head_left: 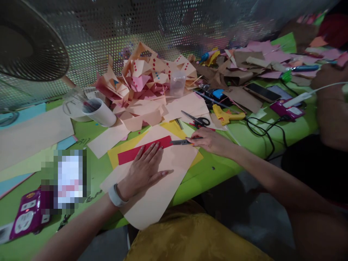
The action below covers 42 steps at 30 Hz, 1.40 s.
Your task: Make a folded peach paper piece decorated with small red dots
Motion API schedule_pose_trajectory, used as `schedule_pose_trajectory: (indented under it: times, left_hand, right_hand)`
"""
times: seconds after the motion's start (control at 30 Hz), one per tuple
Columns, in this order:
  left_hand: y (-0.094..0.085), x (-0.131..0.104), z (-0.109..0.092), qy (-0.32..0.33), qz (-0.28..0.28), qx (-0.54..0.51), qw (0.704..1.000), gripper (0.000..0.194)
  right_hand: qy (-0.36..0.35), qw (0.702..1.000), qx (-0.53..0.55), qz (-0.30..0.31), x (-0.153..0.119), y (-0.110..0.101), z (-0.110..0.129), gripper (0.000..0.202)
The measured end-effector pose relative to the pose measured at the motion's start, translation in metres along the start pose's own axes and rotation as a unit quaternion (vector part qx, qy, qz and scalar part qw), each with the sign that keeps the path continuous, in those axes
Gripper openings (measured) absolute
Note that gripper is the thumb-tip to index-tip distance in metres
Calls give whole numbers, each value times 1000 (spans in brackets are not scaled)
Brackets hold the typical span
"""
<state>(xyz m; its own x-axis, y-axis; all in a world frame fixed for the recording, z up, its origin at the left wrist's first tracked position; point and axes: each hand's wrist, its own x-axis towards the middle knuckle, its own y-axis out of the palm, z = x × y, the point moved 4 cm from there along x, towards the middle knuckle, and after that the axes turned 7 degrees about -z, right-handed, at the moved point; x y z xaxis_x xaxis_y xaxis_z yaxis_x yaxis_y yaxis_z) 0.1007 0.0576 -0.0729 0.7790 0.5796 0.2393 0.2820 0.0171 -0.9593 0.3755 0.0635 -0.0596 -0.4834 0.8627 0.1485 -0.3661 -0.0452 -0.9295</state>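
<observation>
My left hand (149, 165) lies flat with fingers stretched out. Its fingertips press on a red paper strip (129, 153), and the palm rests on a cream paper sheet (160, 197). A yellow sheet (114, 155) shows from underneath. My right hand (208, 140) is closed round a utility knife (179, 142), whose grey blade points left and reaches the right end of the red strip. Whether the blade touches the paper, I cannot tell. Just beyond the right hand lie dark-handled scissors (199, 120).
Paper scraps (141, 78) heap up at the back beside a white cup (100, 111). A yellow glue gun (227, 115) with a cord and a phone (262, 92) lie right. A fan (29, 40) and purple power strip (28, 210) stand left. Another person's arm (331, 105) is at right.
</observation>
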Motion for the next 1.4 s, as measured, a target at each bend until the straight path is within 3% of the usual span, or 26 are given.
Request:
schedule_pose_trajectory:
  times: [0.23, 0.53, 1.4]
  left_hand:
    - [1, -1, 0, 1, -2, -1, 1000, 81]
    - [1, -3, -1, 7, -8, 8, 1000, 80]
    - [0, -1, -1, -1, -12, -6, 1000, 80]
  right_hand:
    - [-7, 1000, 8, -11, -4, 0, 0, 32]
    - [-63, 994, -20, -81, 4, 4, 11, 29]
    - [-128, 981, -116, -91, 0, 9, 14, 26]
